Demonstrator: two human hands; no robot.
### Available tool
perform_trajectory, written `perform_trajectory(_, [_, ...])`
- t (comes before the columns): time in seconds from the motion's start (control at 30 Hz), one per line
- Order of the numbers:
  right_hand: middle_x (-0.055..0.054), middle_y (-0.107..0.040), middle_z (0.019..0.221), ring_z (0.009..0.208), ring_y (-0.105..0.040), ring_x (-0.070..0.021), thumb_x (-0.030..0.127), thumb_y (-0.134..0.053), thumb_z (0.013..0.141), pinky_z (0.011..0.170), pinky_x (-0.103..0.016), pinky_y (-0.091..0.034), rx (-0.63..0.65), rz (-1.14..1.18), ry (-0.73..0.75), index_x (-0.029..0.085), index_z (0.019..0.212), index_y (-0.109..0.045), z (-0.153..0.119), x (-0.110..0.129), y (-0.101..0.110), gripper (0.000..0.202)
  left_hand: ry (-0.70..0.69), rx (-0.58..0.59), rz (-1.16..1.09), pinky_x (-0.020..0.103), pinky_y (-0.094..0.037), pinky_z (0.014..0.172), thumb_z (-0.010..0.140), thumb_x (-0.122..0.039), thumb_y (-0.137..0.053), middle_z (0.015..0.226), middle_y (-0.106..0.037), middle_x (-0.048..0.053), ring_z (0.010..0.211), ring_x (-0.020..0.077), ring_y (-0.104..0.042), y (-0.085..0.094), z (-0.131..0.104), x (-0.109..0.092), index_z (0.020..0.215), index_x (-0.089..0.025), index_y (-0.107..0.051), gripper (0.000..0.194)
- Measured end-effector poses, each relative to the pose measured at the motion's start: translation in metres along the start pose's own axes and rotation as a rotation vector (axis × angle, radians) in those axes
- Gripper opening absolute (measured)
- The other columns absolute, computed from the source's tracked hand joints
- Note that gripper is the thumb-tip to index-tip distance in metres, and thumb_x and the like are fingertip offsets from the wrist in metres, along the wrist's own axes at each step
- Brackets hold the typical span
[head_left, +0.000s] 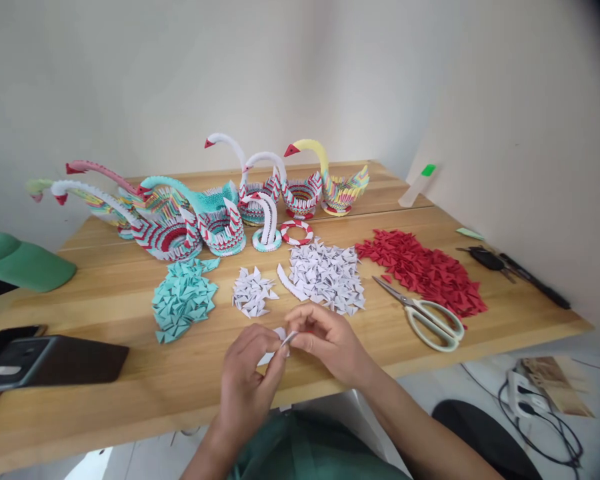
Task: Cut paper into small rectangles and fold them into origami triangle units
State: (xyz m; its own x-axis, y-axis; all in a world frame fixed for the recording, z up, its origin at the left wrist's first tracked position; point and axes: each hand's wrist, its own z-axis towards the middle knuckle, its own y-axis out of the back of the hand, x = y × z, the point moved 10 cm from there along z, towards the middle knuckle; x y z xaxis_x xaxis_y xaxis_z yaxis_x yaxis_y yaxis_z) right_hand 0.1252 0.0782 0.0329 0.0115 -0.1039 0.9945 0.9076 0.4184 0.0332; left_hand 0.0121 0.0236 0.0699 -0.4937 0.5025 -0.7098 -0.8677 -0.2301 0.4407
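Close to the table's front edge, my left hand (pixel 250 373) and my right hand (pixel 327 340) meet, both pinching a small folded white paper piece (pixel 290 337) between thumbs and fingers. A bit of white paper (pixel 269 358) shows behind my left fingertips, and something red peeks out by my right fingers, partly hidden. Just beyond the hands lie a small pile of white folded paper triangles (pixel 253 292) and a larger white pile (pixel 327 277). A curved white strip of joined pieces (pixel 291 284) rests between these piles.
Teal triangles (pixel 184 300) lie left, red triangles (pixel 427 270) right, near scissors (pixel 425 317). Several paper swans (pixel 167 233) stand at the back, with a red-and-white ring (pixel 297 233). A green bottle (pixel 25 261) and dark stand (pixel 75 360) are left; keys (pixel 485 258) lie right.
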Motion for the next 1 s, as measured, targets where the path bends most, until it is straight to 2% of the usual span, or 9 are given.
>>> perform_trajectory(0.1, [0.0, -0.064, 0.075, 0.072, -0.059, -0.0145, 0.031, -0.068, 0.084, 0.07, -0.026, -0.044, 0.025, -0.164, 0.095, 0.02, 0.077, -0.066, -0.002, 0.013, 0.002, 0.014, 0.023, 0.028, -0.029, 0.024, -0.044, 0.062, 0.085, -0.008, -0.058, 0.069, -0.061, 0.0, 0.066, 0.0136, -0.059, -0.006, 0.001, 0.002, 0.073, -0.018, -0.055, 0.016])
perform_trajectory(0.2, [0.0, -0.064, 0.073, 0.07, -0.058, -0.0135, 0.025, -0.064, 0.087, 0.068, -0.025, -0.043, -0.012, -0.221, 0.163, 0.019, 0.073, -0.065, -0.004, 0.021, 0.006, 0.015, 0.078, 0.051, -0.043, 0.023, -0.045, 0.063, 0.087, -0.01, -0.057, 0.071, -0.062, 0.0, 0.067, 0.0133, -0.06, -0.015, 0.002, 0.007, 0.074, -0.018, -0.056, 0.015])
perform_trajectory(0.37, [0.001, -0.065, 0.069, 0.066, -0.057, -0.0123, 0.021, -0.069, 0.081, 0.065, -0.023, -0.043, -0.08, -0.13, 0.079, 0.018, 0.071, -0.067, -0.004, 0.007, 0.018, 0.011, 0.108, 0.099, -0.002, 0.023, -0.042, 0.059, 0.088, -0.013, -0.055, 0.066, -0.058, -0.001, 0.061, 0.0126, -0.056, -0.027, 0.004, 0.008, 0.071, -0.018, -0.053, 0.018])
perform_trajectory(0.5, [0.001, -0.066, 0.07, 0.066, -0.058, -0.0125, 0.027, -0.065, 0.086, 0.063, -0.022, -0.044, -0.062, -0.007, -0.006, 0.018, 0.075, -0.069, -0.004, -0.006, 0.024, 0.015, 0.065, 0.097, 0.104, 0.024, -0.04, 0.059, 0.087, -0.014, -0.055, 0.064, -0.056, -0.001, 0.061, 0.0134, -0.054, -0.032, 0.005, 0.003, 0.069, -0.019, -0.051, 0.019])
perform_trajectory(0.6, [0.0, -0.068, 0.074, 0.068, -0.06, -0.0123, 0.025, -0.06, 0.09, 0.065, -0.022, -0.045, -0.064, -0.052, 0.017, 0.018, 0.08, -0.07, -0.004, -0.002, 0.031, 0.016, 0.084, 0.079, 0.097, 0.025, -0.039, 0.061, 0.087, -0.015, -0.056, 0.064, -0.057, 0.0, 0.062, 0.0144, -0.054, -0.035, 0.007, 0.006, 0.068, -0.019, -0.053, 0.019])
perform_trajectory(0.67, [0.0, -0.069, 0.077, 0.07, -0.061, -0.0123, 0.022, -0.058, 0.092, 0.068, -0.023, -0.045, -0.077, -0.136, 0.079, 0.019, 0.081, -0.071, -0.004, 0.006, 0.037, 0.016, 0.194, 0.082, -0.002, 0.025, -0.041, 0.062, 0.087, -0.02, -0.058, 0.067, -0.061, 0.001, 0.064, 0.0152, -0.056, -0.038, 0.007, 0.017, 0.072, -0.019, -0.057, 0.015])
perform_trajectory(0.73, [0.0, -0.069, 0.077, 0.071, -0.061, -0.0123, 0.02, -0.057, 0.092, 0.071, -0.023, -0.045, -0.089, -0.206, 0.153, 0.019, 0.082, -0.071, -0.005, 0.016, 0.041, 0.017, 0.369, 0.1, -0.19, 0.026, -0.044, 0.064, 0.087, -0.027, -0.059, 0.072, -0.065, 0.002, 0.068, 0.0164, -0.06, -0.045, 0.005, 0.034, 0.079, -0.019, -0.061, 0.012])
perform_trajectory(0.83, [0.001, -0.067, 0.07, 0.067, -0.06, -0.0121, 0.019, -0.057, 0.093, 0.071, -0.024, -0.046, -0.095, -0.246, 0.232, 0.02, 0.083, -0.072, -0.005, 0.025, 0.045, 0.018, 0.612, 0.149, -0.525, 0.027, -0.047, 0.066, 0.088, -0.038, -0.059, 0.074, -0.069, 0.003, 0.07, 0.0173, -0.063, -0.064, -0.001, 0.049, 0.081, -0.019, -0.061, 0.02])
perform_trajectory(1.0, [0.003, -0.061, 0.054, 0.06, -0.059, -0.013, 0.024, -0.056, 0.095, 0.068, -0.025, -0.047, -0.094, -0.217, 0.286, 0.022, 0.088, -0.073, -0.004, 0.031, 0.045, 0.018, 0.754, 0.196, -0.893, 0.03, -0.049, 0.07, 0.082, -0.044, -0.066, 0.076, -0.07, 0.005, 0.071, 0.0183, -0.064, -0.087, -0.003, 0.048, 0.077, -0.018, -0.058, 0.029])
